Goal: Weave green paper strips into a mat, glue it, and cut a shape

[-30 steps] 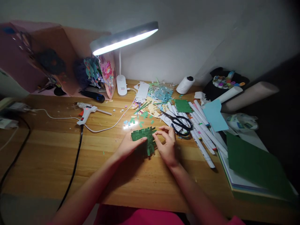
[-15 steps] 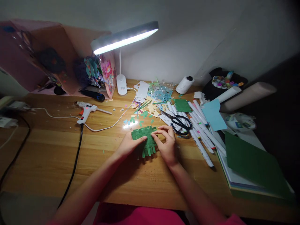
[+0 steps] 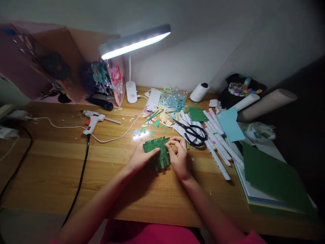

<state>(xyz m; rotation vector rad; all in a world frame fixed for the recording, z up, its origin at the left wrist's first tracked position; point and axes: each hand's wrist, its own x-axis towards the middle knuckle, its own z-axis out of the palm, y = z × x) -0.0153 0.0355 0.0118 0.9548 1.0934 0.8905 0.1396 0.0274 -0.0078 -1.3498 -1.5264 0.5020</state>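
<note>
Over the near part of the table (image 3: 152, 203), a person's left hand (image 3: 137, 157) is clamped on a green paper weave (image 3: 162, 154), thumb on top. The right hand (image 3: 180, 159) pinches its right edge, thumb and finger together, so the weave sits between the two hands. To the right, a green sheet (image 3: 274, 178) lies across stacked paper. Beyond the right hand, scissors (image 3: 188, 128) rest open on white markers (image 3: 219, 159). A glue gun (image 3: 93, 123) lies to the left. Farther back are paper scraps (image 3: 165, 117), a spool (image 3: 199, 93) and a lit lamp (image 3: 135, 42).
</note>
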